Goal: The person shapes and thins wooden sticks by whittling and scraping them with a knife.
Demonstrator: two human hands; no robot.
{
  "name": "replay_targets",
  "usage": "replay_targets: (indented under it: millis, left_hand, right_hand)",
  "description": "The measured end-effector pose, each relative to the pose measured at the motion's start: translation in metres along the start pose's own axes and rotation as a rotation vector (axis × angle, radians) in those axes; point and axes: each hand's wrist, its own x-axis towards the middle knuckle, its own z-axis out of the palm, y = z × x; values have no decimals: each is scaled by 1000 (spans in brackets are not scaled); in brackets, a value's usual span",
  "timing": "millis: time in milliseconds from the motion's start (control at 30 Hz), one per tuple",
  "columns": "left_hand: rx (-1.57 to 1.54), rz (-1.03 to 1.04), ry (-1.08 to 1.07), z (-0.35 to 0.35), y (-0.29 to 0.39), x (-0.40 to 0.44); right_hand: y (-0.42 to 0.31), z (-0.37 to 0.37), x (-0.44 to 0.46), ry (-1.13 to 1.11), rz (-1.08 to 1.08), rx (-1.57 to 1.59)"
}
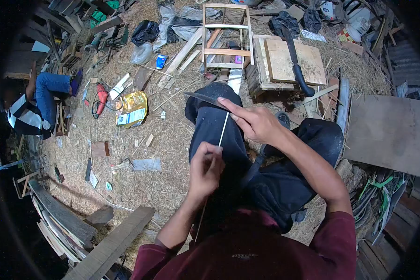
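Note:
My left hand point(205, 170) is closed, pinching a thin pale strip point(224, 129) that looks like wood or bamboo. The strip slants up over my dark trousers, and its lower length runs below the hand toward my shirt. My right hand point(260, 123) is closed around a dark curved blade point(201, 97), its index finger stretched along the metal. The blade's tip points left across my knee, and the strip's upper end meets or lies just under the right fingers. The blade's handle is hidden or too dark to make out.
A wooden frame point(226, 52) stands ahead, beside a block topped by a board point(277, 60) bearing a black-handled machete point(294, 58). A red power tool point(101, 95) and yellow packet point(133, 108) lie left on shavings. A person point(46, 100) sits far left. A plank point(121, 233) juts in lower left.

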Motion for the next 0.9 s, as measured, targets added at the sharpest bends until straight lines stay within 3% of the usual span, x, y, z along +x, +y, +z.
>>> replay_targets:
  millis: [33,133,300,467,567,900]
  left_hand:
    - [-69,-87,-3,2,14,7]
    - [-60,-59,55,3,36,29]
    - [52,-121,82,-1,46,47]
    - [24,-10,-4,-10,14,31]
    - [10,-245,-43,-9,21,8]
    - [11,-105,-30,-6,28,39]
  right_hand:
    - [2,5,0,62,-57,57]
    - [5,15,-1,115,-140,123]
    - [-12,4,-3,-98,16,-55]
    - [-7,6,0,-58,22,-90]
    - [0,10,2,23,-22,-53]
    - [-2,8,2,-41,-81,-120]
